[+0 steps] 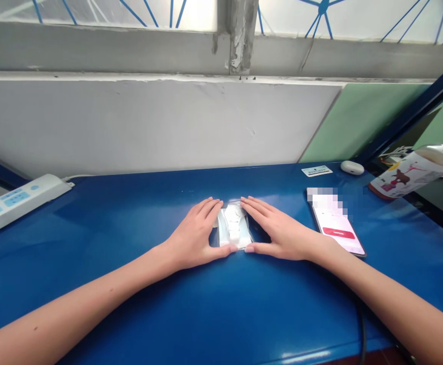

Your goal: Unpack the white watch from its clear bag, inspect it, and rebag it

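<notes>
Got left hand (195,234) and right hand (280,230) spread loose, unclenched, around a packet (234,224) on the counter (206,314), left of a phone (335,220).

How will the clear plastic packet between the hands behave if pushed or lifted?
The clear plastic packet is probably light, being small and nearly flat. It'll likely flex rather than stay rigid, as its wrapping looks like thin film. It may slide easily when pushed, since the blue tabletop looks smooth and glossy.
</notes>
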The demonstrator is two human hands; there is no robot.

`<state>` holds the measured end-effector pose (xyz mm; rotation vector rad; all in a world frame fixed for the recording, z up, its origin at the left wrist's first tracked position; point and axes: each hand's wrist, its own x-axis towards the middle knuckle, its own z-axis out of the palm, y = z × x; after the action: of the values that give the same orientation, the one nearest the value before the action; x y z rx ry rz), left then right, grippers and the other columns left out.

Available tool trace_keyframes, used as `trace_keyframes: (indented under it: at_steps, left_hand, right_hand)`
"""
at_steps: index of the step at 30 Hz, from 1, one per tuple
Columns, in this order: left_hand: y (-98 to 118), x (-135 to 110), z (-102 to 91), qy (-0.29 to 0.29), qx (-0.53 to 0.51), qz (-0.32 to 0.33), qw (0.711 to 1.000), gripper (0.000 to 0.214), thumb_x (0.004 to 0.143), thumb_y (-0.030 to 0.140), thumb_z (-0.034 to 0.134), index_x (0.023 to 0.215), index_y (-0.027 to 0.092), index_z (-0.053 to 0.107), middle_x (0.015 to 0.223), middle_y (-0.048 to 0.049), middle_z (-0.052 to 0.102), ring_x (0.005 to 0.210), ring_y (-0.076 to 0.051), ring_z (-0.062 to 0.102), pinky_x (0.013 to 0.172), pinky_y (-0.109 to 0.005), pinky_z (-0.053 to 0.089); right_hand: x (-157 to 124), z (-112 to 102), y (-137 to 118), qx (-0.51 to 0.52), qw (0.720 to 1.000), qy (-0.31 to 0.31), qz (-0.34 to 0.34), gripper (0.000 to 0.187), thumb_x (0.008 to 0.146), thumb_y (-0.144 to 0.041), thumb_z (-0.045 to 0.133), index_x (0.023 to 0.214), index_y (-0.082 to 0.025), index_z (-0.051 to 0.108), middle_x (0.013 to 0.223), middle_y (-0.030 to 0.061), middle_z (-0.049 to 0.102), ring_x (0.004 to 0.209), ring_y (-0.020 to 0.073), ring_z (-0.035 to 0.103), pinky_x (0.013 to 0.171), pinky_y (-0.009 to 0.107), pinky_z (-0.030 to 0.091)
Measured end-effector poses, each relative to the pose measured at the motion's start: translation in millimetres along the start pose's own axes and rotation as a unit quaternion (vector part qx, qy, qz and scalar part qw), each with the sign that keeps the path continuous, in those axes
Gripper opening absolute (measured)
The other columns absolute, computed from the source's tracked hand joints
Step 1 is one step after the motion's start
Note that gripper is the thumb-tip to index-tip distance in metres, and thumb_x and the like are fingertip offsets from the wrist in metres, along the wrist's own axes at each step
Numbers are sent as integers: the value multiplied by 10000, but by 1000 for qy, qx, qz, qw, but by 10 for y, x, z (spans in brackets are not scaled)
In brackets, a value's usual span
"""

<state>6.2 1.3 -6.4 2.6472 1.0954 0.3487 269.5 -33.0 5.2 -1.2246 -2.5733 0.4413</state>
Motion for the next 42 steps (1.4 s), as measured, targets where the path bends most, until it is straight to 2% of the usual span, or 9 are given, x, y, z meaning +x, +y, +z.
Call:
trace_keyframes:
  at_steps: [2,6,9,14,24,33,42]
  left_hand:
    - [-33,5,-49,-29,13,14,999,1017,807,769,542,1534,106,284,1571,-206,326,1464,-405,248,1167,-553,276]
    - [-120,16,-143,-74,14,55,996,1025,815,781,524,1562,142,233,1604,-154,282,1490,-372,193,1194,-513,225]
    - [-152,28,-154,-73,13,65,995,1023,817,774,528,1571,161,210,1619,-139,248,1498,-364,170,1207,-513,179]
    - [-149,32,-122,-74,19,63,995,1016,827,774,511,1574,160,197,1629,-128,216,1504,-347,156,1215,-503,151]
    - [-142,26,-111,-60,14,64,996,1019,836,758,514,1578,149,170,1611,-162,256,1494,-359,192,1206,-508,173]
    - [-131,24,-114,-63,20,60,996,1009,843,745,510,1569,121,191,1604,-184,264,1492,-362,194,1204,-517,179]
    - [-128,26,-122,-62,16,60,996,986,844,740,514,1563,135,213,1602,-165,281,1490,-361,202,1206,-514,177]
  right_hand:
    - [-2,4,23,1,1000,-22,14,980,858,-694,535,1573,-121,190,1623,188,224,1488,362,219,1170,552,308]
    - [13,19,59,7,999,-28,32,1046,821,-736,546,1582,-131,160,1631,167,210,1497,357,189,1184,540,285]
    - [23,35,77,8,999,-33,40,1107,794,-762,555,1583,-108,138,1639,167,172,1506,353,148,1195,532,263]
    - [23,54,100,4,999,-30,38,1102,787,-771,553,1583,-124,152,1636,161,191,1504,352,161,1193,530,268]
    - [5,75,121,4,999,-20,24,1078,795,-751,568,1589,-162,139,1634,156,201,1496,372,177,1180,551,282]
    - [21,36,82,7,999,-27,30,1088,790,-758,566,1582,-129,166,1622,186,218,1492,378,189,1170,567,296]
    - [14,36,93,6,999,-30,34,1093,788,-765,561,1577,-113,179,1624,182,215,1498,367,173,1186,551,272]
